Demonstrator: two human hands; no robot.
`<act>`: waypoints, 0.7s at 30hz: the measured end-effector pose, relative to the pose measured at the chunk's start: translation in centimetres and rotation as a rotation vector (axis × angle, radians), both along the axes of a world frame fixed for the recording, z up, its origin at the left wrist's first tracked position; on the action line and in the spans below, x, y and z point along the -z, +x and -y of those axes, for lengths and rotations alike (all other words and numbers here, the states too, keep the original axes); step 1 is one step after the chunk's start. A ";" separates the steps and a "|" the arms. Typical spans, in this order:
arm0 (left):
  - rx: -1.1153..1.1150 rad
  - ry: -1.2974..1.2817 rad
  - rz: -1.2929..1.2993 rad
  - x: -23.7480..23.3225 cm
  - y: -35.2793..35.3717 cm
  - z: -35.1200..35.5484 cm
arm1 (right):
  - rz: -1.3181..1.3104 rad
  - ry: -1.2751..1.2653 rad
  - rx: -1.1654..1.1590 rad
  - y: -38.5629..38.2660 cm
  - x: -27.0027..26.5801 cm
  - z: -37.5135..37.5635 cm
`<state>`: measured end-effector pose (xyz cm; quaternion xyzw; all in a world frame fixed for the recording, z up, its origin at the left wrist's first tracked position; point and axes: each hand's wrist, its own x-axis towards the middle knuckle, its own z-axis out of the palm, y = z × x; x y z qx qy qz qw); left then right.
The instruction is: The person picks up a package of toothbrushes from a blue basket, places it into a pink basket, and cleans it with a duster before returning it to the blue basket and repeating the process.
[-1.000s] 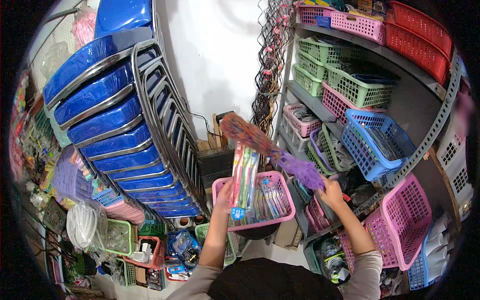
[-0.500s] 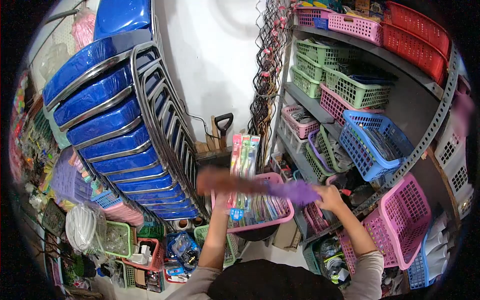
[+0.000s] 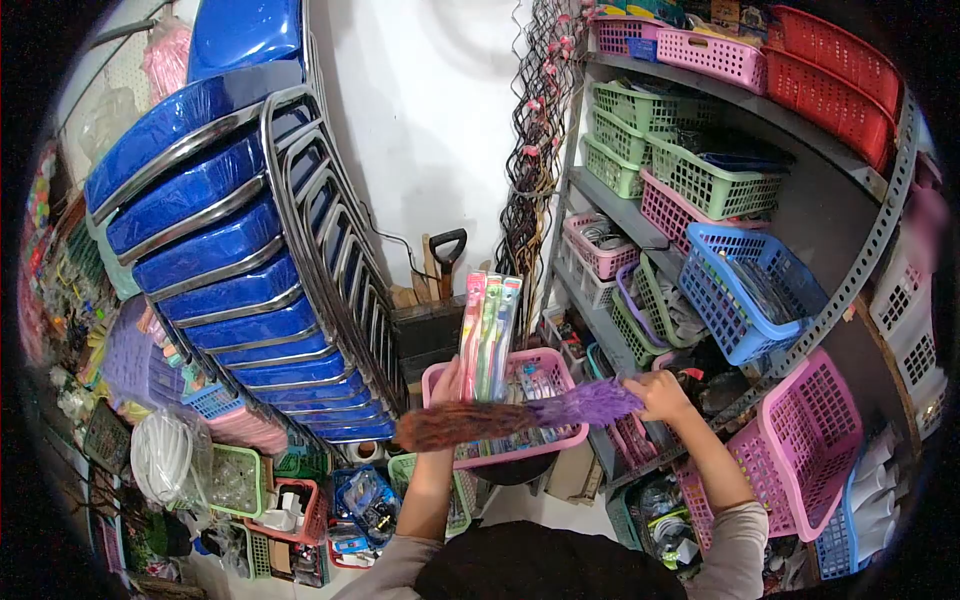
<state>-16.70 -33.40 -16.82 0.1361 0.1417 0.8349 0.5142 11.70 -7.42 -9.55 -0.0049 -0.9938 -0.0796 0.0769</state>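
My right hand [image 3: 660, 396] is closed around the purple end of a fluffy feather duster [image 3: 470, 424]. The duster's brown end reaches left across my left forearm. My left hand [image 3: 448, 384] grips several packaged toothbrushes [image 3: 490, 330], held upright in pink, green and clear packs; its fingers are partly hidden behind the duster. Just beyond and below both hands stands a pink basket [image 3: 580, 440] with more packaged toothbrushes in it. The duster passes in front of the lower ends of the held packs.
Blue chairs [image 3: 215, 270] are stacked high at the left. Metal shelves [image 3: 625, 210] on the right carry green, pink, blue and red baskets. Another pink basket [image 3: 810, 440] stands at the right. Small goods fill baskets on the floor, including a blue one [image 3: 365, 495].
The duster has dropped slightly towards me, from across the middle of the toothbrush packs to their lower ends. The packs stay in my left hand and the duster in my right.
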 end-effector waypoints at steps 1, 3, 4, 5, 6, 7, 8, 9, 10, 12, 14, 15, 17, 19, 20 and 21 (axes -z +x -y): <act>0.000 0.000 0.000 1.8 -0.6 -0.3 | 0.000 0.000 0.000 -0.1 0.0 -0.2; -0.372 -0.055 0.027 2.1 -0.3 -0.5 | -0.198 -0.120 0.148 -0.4 0.1 -0.7; -0.120 -0.077 -0.078 -0.8 0.9 0.4 | -0.199 -0.121 0.149 -0.7 0.3 -0.6; -0.107 -0.105 -0.181 -1.6 1.1 0.8 | -0.285 -0.185 0.296 -1.2 0.4 -0.4; -0.038 -0.024 -0.124 -1.3 0.9 0.7 | -0.372 -0.248 0.444 -1.4 0.5 -0.2; 0.031 0.059 -0.066 -1.1 0.7 0.5 | -0.373 -0.247 0.445 -1.2 0.4 -0.2; 0.033 0.061 -0.067 -1.2 0.7 0.3 | -0.304 -0.237 0.301 -0.9 0.2 -0.1; 0.015 0.050 -0.017 -1.3 0.8 0.1 | -0.233 -0.226 0.156 -0.7 -0.2 0.0; -0.004 0.038 0.033 -1.3 0.9 -0.1 | -0.232 -0.224 0.157 -0.6 -0.5 0.3; 0.041 0.024 0.120 0.3 -0.3 -0.8 | 0.060 -0.077 0.035 -0.5 -1.5 1.4; 0.104 0.022 0.160 1.3 -0.8 -0.8 | -0.120 -0.163 0.093 -0.6 0.7 0.1; 0.059 0.022 0.006 -0.3 0.5 0.5 | -0.302 -0.249 0.150 -0.7 1.4 -0.3; 0.011 0.022 -0.148 -2.5 2.1 1.8 | -0.318 -0.328 0.364 -1.3 0.1 0.2; 0.223 0.231 0.071 -4.0 2.7 1.7 | -0.335 -0.406 0.579 -1.6 -0.2 0.0; 0.371 0.190 0.117 -2.2 0.9 0.9 | -0.413 -0.479 0.563 -1.6 0.4 -0.7; 0.371 0.190 0.116 -1.1 0.2 0.2 | -0.489 -0.551 0.546 -1.6 0.9 -1.5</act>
